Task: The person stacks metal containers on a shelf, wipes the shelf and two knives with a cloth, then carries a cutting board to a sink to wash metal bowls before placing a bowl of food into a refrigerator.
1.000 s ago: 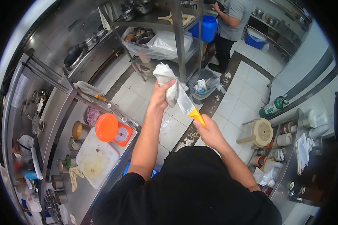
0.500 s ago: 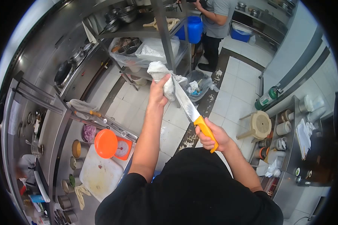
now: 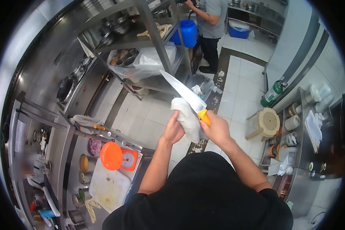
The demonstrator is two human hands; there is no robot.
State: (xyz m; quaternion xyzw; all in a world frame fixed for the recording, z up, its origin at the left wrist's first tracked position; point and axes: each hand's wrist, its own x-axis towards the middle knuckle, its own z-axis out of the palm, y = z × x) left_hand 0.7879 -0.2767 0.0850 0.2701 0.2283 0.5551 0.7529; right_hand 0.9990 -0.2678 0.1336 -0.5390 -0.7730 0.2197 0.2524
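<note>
A long chef's knife (image 3: 184, 93) with a yellow handle is gripped in my right hand (image 3: 217, 128). Its blade slants up and to the left, and its whole flat side shows. My left hand (image 3: 174, 129) is closed on a white cloth (image 3: 188, 119), thumb on top. Bunched, the cloth lies beside the handle end of the blade and hangs down between my two hands. Part of the knife handle is hidden by my right fingers.
At left, a counter holds a white cutting board (image 3: 109, 185), an orange bowl (image 3: 111, 156) and a scale (image 3: 129, 160). A metal shelf (image 3: 153, 42) and a lined trash bin (image 3: 203, 88) stand ahead. Right are a beige stool (image 3: 267, 123) and green cylinder (image 3: 272, 94). Another person (image 3: 211, 34) stands beyond.
My left hand and the cloth have come down from the blade's tip to beside the handle. My right hand has raised the knife, and its blade now points more up and left.
</note>
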